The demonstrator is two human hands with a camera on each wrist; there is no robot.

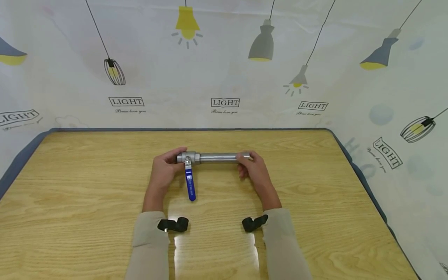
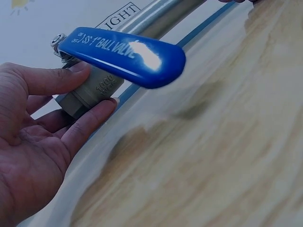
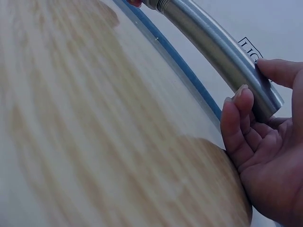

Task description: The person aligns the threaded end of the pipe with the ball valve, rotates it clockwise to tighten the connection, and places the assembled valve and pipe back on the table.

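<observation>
A metal ball valve (image 1: 188, 156) with a blue lever handle (image 1: 190, 184) joins end to end with a straight steel pipe (image 1: 220, 157), lying crosswise in front of the person. My left hand (image 1: 163, 170) grips the valve body at its free end, thumb on the near side and fingers underneath. In the left wrist view the blue lever (image 2: 123, 54) reads "SS 1" BALL VALVE" and reaches over the valve body (image 2: 90, 90). At the pipe's far right end my right hand (image 1: 255, 169) holds it between thumb and curled fingers. The right wrist view shows the pipe's (image 3: 222, 52) end against that palm.
A wood-grain table (image 1: 105, 186) with a dark blue edge (image 1: 192, 129) lies beneath the hands. Behind and beside it hangs a white sheet (image 1: 157, 66) printed with lamps. Both sleeves carry black wrist mounts (image 1: 173, 224) over the table.
</observation>
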